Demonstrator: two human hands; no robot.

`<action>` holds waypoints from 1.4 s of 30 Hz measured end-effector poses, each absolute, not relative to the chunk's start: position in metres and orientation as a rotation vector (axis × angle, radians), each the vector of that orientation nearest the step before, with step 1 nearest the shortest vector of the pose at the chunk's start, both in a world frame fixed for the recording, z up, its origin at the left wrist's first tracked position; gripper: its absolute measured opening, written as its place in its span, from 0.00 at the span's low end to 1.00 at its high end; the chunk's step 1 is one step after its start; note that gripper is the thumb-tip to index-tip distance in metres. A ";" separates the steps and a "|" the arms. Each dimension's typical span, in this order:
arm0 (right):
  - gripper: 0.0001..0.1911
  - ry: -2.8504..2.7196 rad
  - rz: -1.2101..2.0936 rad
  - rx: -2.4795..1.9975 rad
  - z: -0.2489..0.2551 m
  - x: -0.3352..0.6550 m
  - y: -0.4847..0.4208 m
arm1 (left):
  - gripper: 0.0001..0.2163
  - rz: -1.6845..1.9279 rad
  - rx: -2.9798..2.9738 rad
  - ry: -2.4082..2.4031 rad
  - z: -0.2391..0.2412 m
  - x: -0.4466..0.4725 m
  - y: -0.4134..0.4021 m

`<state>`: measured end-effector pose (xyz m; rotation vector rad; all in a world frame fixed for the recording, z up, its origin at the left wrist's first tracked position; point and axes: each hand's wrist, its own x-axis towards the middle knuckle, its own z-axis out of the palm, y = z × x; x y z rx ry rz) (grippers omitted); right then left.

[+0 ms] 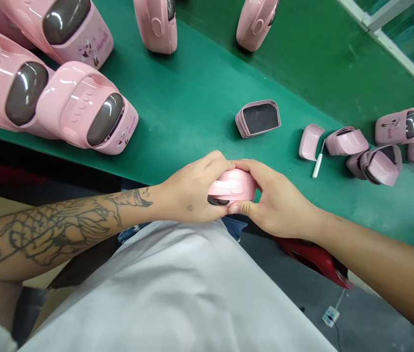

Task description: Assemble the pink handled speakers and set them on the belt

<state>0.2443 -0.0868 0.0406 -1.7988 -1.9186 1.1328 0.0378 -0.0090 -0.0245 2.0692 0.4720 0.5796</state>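
Note:
At the near edge of the green table, in front of my white shirt, both hands close round a glossy pink plastic housing (235, 185). My left hand (201, 188) grips its left end, thumb below and fingers over the top. On the other end, my right hand (280, 200) has its thumb on the lower edge and its fingers over the upper side. A small dark patch shows at the housing's lower left; the fingers cover much of the rest. Beyond the hands lies a stack of pink rimmed trays with a dark inside (260, 120).
Similar pink housings with dark windows (106, 120) crowd the left of the table (192, 98). Two more stand at the back, one here (157, 29). To the right are a white-handled tool (317, 165), pink cover pieces (346, 142) and further housings (398, 124). A power socket (331, 316) lies on the floor.

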 end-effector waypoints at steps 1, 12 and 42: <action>0.33 -1.934 1.124 -1.781 0.039 0.243 -0.087 | 0.22 0.605 2.071 0.459 -0.027 0.037 -0.009; 0.38 -2.096 1.079 -1.535 0.026 0.244 -0.091 | 0.31 0.719 2.120 0.554 -0.044 0.026 -0.019; 0.36 -1.958 1.051 -1.634 0.028 0.240 -0.107 | 0.29 0.269 2.116 0.499 -0.010 0.043 0.011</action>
